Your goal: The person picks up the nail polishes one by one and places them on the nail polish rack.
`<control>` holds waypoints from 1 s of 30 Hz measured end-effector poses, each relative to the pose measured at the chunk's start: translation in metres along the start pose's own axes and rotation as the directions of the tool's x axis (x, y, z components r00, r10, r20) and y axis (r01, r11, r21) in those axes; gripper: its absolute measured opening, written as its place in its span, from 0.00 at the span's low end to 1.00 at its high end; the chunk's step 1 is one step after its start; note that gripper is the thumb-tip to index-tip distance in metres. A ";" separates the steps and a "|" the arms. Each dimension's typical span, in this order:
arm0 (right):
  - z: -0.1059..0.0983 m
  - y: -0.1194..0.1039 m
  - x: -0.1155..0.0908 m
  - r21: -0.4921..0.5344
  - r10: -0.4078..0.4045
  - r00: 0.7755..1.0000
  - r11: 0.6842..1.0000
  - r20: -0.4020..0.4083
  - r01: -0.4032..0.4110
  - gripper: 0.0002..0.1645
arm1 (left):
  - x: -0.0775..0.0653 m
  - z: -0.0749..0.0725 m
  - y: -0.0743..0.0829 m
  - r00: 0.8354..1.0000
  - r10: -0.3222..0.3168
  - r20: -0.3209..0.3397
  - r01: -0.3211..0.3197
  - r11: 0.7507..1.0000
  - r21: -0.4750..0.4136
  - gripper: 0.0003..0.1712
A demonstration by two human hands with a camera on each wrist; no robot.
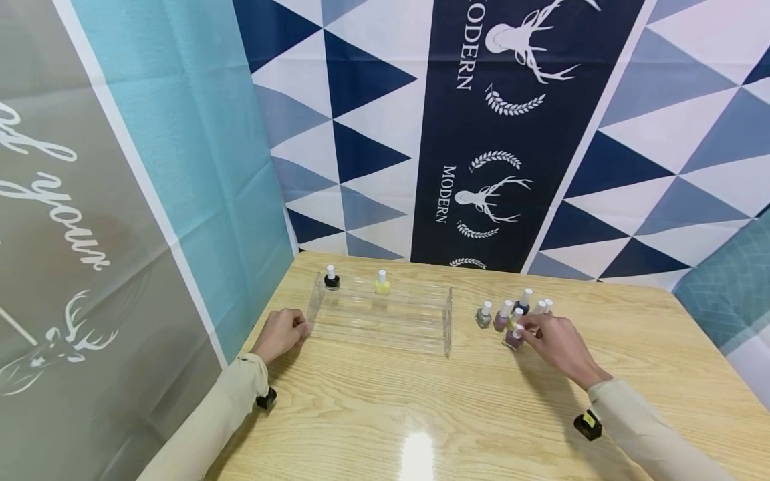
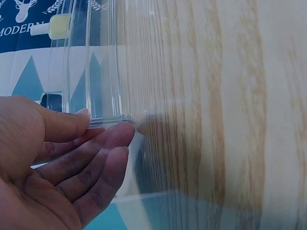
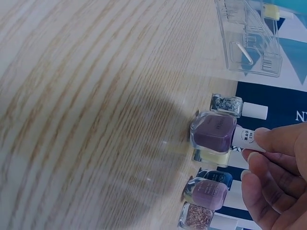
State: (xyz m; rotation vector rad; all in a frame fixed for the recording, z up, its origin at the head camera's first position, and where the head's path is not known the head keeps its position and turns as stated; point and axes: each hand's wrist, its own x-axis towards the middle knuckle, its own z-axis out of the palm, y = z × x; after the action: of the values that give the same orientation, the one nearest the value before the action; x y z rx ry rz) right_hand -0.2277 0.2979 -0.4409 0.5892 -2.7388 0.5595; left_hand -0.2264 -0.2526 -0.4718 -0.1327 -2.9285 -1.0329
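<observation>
My left hand (image 1: 285, 332) pinches the left end of a clear stepped display rack (image 1: 385, 327), thumb on one side and fingertips at its lower edge. On the rack's back tier stand a black nail polish bottle (image 1: 331, 282) and a yellow one (image 1: 382, 287), both white-capped. With thumb and fingertips my right hand (image 1: 559, 344) grips the white cap of a purple nail polish bottle (image 3: 214, 133). Close around it are a silver glitter bottle (image 3: 227, 104), a pale yellow one (image 3: 211, 158), a dark blue one (image 1: 522, 306), a mauve one (image 3: 209, 194) and a rose glitter one (image 3: 196, 216).
Both hands work over a light wood-grain table (image 1: 373, 407). Patterned cloth (image 1: 373, 133) hangs along its back edge, and a grey and turquoise cloth (image 1: 198, 133) borders it at left. The bottle group stands right of the rack.
</observation>
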 end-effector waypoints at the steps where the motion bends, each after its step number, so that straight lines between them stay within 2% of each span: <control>1: 0.000 0.000 0.000 0.001 0.002 1.000 1.000 0.002 -0.002 0.04 | 0.000 0.000 0.000 1.000 -0.002 0.001 0.002 1.000 -0.001 0.11; 21: -0.010 0.001 0.003 -0.010 -0.001 1.000 1.000 0.012 0.001 0.04 | -0.001 -0.002 0.001 1.000 -0.001 0.010 0.002 1.000 -0.008 0.12; 30: -0.013 -0.002 0.004 -0.015 -0.025 0.999 1.000 -0.020 0.025 0.03 | 0.000 -0.003 0.002 1.000 -0.012 0.005 0.012 1.000 0.002 0.12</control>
State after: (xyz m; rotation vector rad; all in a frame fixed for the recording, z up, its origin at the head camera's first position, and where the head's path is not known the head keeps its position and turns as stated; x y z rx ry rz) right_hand -0.2281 0.3001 -0.4271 0.6099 -2.7109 0.5354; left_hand -0.2267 -0.2527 -0.4685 -0.1185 -2.9380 -1.0333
